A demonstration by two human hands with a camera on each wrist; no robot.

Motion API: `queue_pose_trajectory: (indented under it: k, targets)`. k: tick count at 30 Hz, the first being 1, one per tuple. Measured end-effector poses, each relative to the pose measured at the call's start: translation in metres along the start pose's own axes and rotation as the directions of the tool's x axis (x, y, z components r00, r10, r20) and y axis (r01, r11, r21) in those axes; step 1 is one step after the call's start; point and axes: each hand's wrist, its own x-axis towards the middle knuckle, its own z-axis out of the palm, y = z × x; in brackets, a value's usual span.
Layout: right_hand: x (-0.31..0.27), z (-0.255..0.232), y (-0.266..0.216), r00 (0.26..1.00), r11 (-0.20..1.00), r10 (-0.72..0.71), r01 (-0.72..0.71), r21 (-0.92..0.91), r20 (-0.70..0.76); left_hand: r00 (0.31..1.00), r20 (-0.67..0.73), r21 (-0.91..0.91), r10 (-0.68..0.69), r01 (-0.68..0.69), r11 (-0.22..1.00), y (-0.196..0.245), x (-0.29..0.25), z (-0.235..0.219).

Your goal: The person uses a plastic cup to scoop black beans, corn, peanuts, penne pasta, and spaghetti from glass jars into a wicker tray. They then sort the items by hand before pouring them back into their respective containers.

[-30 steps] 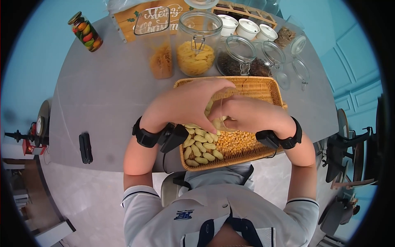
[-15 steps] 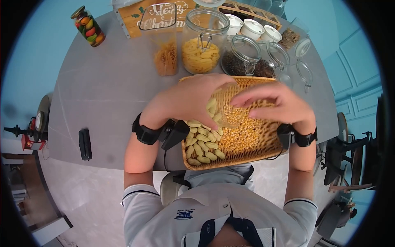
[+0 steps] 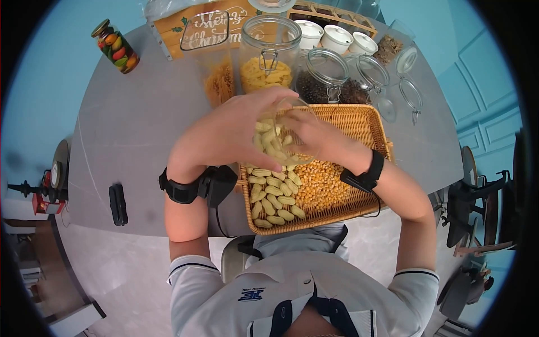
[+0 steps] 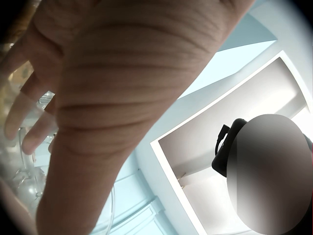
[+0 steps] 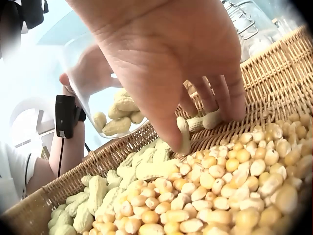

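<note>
My left hand point(image 3: 224, 132) grips a clear jar point(image 3: 296, 103), tilted over the basket's left half. Several peanuts point(image 5: 120, 113) lie inside it, seen in the right wrist view. Low in the wicker basket point(image 3: 359, 119), my right hand point(image 5: 181, 63) has its thumb and fingers curled around a few loose peanuts point(image 5: 205, 120). From the head view part of that hand point(image 3: 323, 137) shows through the jar wall. Unshelled peanuts point(image 3: 275, 197) fill the basket's near left, beside yellow corn kernels point(image 3: 323, 185). The left wrist view shows mostly the left palm point(image 4: 122, 73).
Behind the basket stand a tall container of brown sticks point(image 3: 220, 81), a pasta jar point(image 3: 268, 73) and open clip-top jars point(image 3: 320, 81). White lidded pots point(image 3: 338, 39) sit farther back. A jar of colourful fruit point(image 3: 116, 46) and a black case point(image 3: 118, 204) are at left.
My right hand drew back to the right from the jar with its fingers spread, then came back left and down to the peanuts. The left hand and jar shifted slightly left.
</note>
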Motion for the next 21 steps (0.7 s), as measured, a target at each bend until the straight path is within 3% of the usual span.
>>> queue_pose_trajectory:
  k: [7, 13, 19, 21]
  targets:
    - [-0.001, 0.017, 0.011, 0.998, 0.996, -0.054, 0.051, -0.071, -0.044, 0.998, 0.011, 0.022, 0.069, -0.069, 0.997, -0.007, 0.002, 0.003]
    - [-0.005, 0.014, 0.026, 0.988, 0.981, -0.132, 0.142, 0.133, -0.078, 0.996, 0.008, 0.017, 0.085, -0.085, 0.996, -0.011, 0.003, 0.004]
    - [-0.022, -0.018, 0.036, 0.991, 0.97, 0.008, 0.024, 0.241, -0.133, 0.998, 0.02, 0.018, 0.067, -0.067, 0.998, -0.016, 0.006, 0.005]
    - [-0.036, -0.04, 0.032, 0.967, 0.907, 0.168, -0.075, 0.414, -0.193, 0.998, 0.032, 0.012, 0.051, -0.052, 0.999, -0.014, 0.007, 0.004]
